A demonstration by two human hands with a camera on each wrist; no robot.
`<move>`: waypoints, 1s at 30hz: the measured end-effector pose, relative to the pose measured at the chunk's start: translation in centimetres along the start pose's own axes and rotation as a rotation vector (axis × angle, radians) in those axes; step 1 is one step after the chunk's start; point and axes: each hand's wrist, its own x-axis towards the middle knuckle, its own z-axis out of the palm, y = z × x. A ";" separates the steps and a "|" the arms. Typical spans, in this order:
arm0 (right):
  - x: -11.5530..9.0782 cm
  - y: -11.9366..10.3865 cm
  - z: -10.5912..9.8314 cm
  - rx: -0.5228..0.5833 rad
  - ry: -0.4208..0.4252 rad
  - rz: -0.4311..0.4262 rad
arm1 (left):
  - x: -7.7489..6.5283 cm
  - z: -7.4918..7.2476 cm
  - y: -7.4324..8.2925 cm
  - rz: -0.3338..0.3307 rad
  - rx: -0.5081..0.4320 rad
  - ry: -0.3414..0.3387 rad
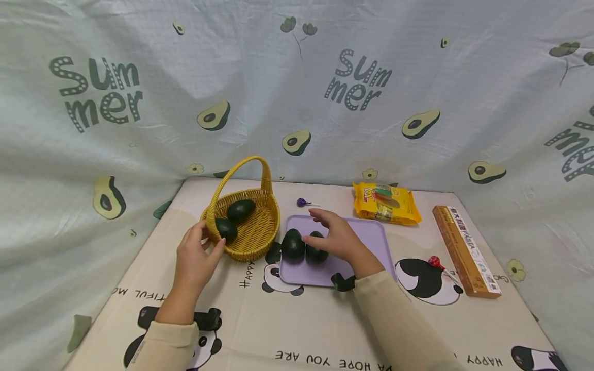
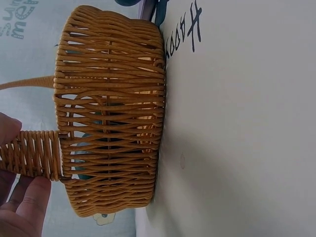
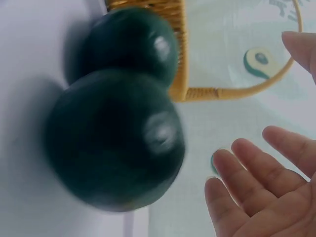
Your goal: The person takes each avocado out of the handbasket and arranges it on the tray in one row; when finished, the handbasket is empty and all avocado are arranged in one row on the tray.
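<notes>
Toward the back-left corner of the worktop (image 1: 260, 314), the left hand (image 1: 197, 255) seems to steady the yellow wicker basket (image 1: 257, 232): its grip is closed on the foot of the handle (image 2: 33, 154), thumb and fingers on opposite sides, forearm slanting up from the near edge. Two dark green avocados (image 1: 241, 210) lie in the basket. Rightward, the purple tray (image 1: 377, 238) bears two more avocados (image 1: 293, 246) side by side.

The step in hand looks like reaching for one of those. The right hand (image 1: 336, 238) hangs over them, grip empty and spread wide, fingers apart. Picking one up would call for lowering the palm and curling the fingers round it, clear of its neighbour.
</notes>
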 end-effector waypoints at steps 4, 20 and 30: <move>0.5 -1.2 0.0 0.000 -0.012 -0.048 | 0.0 0.0 -0.1 -0.001 0.003 0.003; 2.8 -4.7 1.9 -0.036 -0.124 -0.180 | -0.2 0.1 -0.1 0.009 -0.012 0.013; 5.2 -6.3 3.5 -0.038 -0.214 -0.222 | -0.2 0.1 -0.1 0.006 -0.007 0.016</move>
